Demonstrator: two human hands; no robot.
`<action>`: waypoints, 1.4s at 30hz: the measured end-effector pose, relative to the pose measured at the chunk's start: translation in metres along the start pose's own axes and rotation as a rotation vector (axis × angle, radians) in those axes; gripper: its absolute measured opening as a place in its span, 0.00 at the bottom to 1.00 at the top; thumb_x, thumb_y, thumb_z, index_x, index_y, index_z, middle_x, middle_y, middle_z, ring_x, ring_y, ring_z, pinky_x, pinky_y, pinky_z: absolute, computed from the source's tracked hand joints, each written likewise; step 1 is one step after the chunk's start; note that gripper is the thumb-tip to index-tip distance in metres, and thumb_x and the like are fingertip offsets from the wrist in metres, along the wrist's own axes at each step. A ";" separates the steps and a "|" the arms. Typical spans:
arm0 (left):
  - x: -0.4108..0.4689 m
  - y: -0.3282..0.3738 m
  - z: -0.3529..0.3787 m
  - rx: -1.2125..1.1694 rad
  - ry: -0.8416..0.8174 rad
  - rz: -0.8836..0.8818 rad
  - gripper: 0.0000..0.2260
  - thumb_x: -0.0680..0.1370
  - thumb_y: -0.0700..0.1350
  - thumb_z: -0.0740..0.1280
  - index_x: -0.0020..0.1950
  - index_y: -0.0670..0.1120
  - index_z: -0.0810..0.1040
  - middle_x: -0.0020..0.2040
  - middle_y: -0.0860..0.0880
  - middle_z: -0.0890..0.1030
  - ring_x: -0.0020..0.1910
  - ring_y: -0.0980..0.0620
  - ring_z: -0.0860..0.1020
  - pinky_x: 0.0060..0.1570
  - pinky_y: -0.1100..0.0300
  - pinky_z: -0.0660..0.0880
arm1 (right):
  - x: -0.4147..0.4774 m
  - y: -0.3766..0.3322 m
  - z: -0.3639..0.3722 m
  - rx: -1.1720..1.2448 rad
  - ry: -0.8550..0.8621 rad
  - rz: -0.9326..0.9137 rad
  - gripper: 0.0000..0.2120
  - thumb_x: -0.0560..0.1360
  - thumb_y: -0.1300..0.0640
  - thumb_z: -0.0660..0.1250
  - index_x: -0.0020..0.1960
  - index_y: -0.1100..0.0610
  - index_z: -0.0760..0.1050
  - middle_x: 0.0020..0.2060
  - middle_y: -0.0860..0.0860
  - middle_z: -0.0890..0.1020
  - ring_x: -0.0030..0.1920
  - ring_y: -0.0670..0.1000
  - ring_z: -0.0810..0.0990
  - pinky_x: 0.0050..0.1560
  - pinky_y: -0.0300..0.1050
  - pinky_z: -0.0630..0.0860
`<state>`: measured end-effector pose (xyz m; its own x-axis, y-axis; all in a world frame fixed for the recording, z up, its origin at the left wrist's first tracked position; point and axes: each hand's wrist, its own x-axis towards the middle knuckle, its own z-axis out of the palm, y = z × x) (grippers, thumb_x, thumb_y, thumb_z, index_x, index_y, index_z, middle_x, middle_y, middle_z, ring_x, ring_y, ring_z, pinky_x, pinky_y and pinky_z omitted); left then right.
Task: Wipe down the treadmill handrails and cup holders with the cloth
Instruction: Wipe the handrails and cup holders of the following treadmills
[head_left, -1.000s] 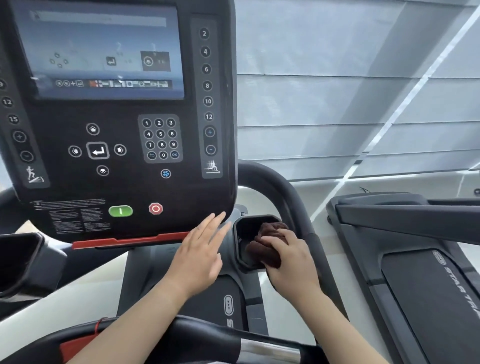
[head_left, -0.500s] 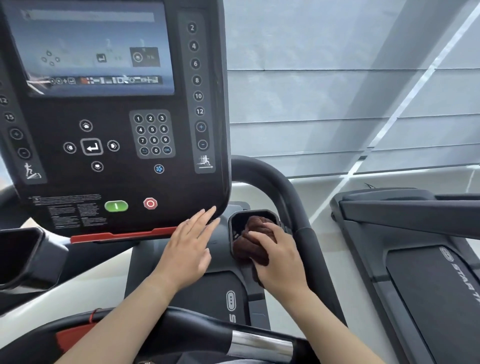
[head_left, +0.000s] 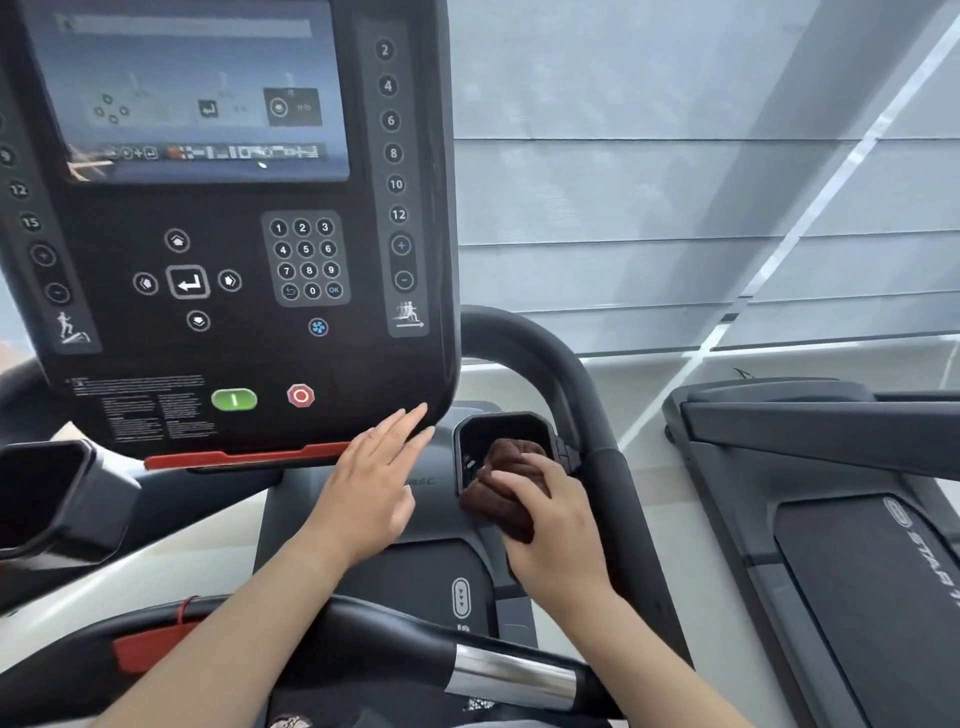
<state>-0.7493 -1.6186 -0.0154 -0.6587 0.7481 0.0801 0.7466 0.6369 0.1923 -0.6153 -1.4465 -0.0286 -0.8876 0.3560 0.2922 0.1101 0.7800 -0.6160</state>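
Note:
My right hand (head_left: 556, 530) grips a bunched dark brown cloth (head_left: 506, 493) and holds it against the front rim of the right cup holder (head_left: 498, 428), a black angular pocket just right of the console. Part of the cloth hangs over the rim and part lies inside. My left hand (head_left: 371, 483) is flat with straight fingers, its fingertips touching the lower right corner of the console (head_left: 234, 218). The right handrail (head_left: 571, 395) curves down just beyond the cup holder. The left cup holder (head_left: 47, 499) sits at the far left. A front handlebar (head_left: 405, 649) with a chrome sensor band crosses below my forearms.
A green start button (head_left: 234, 399) and a red stop button (head_left: 300, 396) sit close to my left fingertips. A red safety strip (head_left: 249, 457) runs under the console. A second treadmill (head_left: 831, 519) stands on the right. Grey window blinds (head_left: 675, 182) fill the background.
The cloth has shifted lower and outward on the right cup holder's rim in my right hand. My left hand stays at the console's corner. The view has drifted slightly.

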 end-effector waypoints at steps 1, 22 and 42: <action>0.000 0.000 0.000 0.002 -0.005 0.000 0.31 0.69 0.38 0.67 0.71 0.45 0.65 0.75 0.48 0.58 0.73 0.48 0.59 0.70 0.52 0.58 | 0.001 -0.004 0.001 0.007 -0.038 -0.018 0.22 0.65 0.60 0.75 0.57 0.48 0.78 0.60 0.50 0.76 0.54 0.56 0.75 0.57 0.47 0.73; -0.003 0.002 -0.004 0.033 0.003 -0.004 0.29 0.65 0.38 0.69 0.67 0.46 0.71 0.73 0.47 0.64 0.70 0.47 0.67 0.67 0.49 0.60 | 0.094 0.007 -0.004 -0.383 -0.403 0.113 0.17 0.73 0.53 0.66 0.61 0.45 0.72 0.63 0.51 0.67 0.57 0.58 0.68 0.56 0.55 0.72; -0.003 -0.001 -0.006 -0.063 0.051 -0.004 0.29 0.69 0.38 0.68 0.70 0.47 0.68 0.73 0.51 0.64 0.72 0.49 0.62 0.69 0.51 0.58 | 0.081 0.009 -0.036 0.065 -0.200 0.182 0.20 0.67 0.54 0.74 0.57 0.44 0.78 0.57 0.43 0.75 0.57 0.45 0.74 0.59 0.33 0.65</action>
<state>-0.7484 -1.6226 -0.0100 -0.6667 0.7342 0.1288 0.7378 0.6255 0.2538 -0.6704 -1.3916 0.0158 -0.9272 0.3736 0.0266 0.2525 0.6758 -0.6925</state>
